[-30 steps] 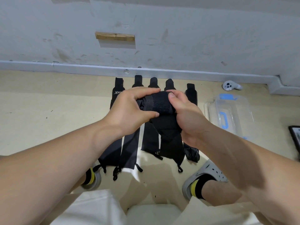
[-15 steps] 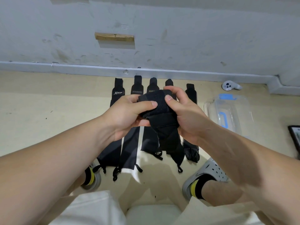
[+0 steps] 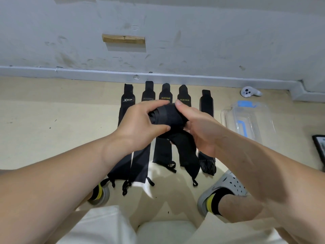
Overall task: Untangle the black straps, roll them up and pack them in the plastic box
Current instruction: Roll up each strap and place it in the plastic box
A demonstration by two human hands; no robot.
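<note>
Gripping a half-rolled black strap (image 3: 167,117) in mid-air with both hands. Round the roll's left end, the left hand (image 3: 139,127), clenched, fingers over the top and thumb underneath. At the other end, the right hand (image 3: 204,129), grasping the roll with its thumb tip on top. From under that hand, the strap's loose tail (image 3: 187,155) hanging toward the floor (image 3: 52,120).

Beneath the hands, running out to the floor's far edge by the grey skirting (image 3: 88,73), five flat straps side by side. From the left: the Xtep strap (image 3: 127,103), the grey-logo strap (image 3: 148,95), the first XUEYING strap (image 3: 165,95), the second XUEYING strap (image 3: 184,95), the striped strap (image 3: 206,106). Middles largely hidden behind hands and roll; the tail in front of the second XUEYING strap's near half.

Right of the row, apart from the hands, the clear plastic box (image 3: 249,118) with blue latches; open or lidded, cannot tell. Beyond it by the skirting, a white controller (image 3: 249,92). At the right border of the view, a dark flat object (image 3: 319,148), cut off. Near the straps' loop ends, a grey clog (image 3: 226,187) with a black-and-yellow sock.
</note>
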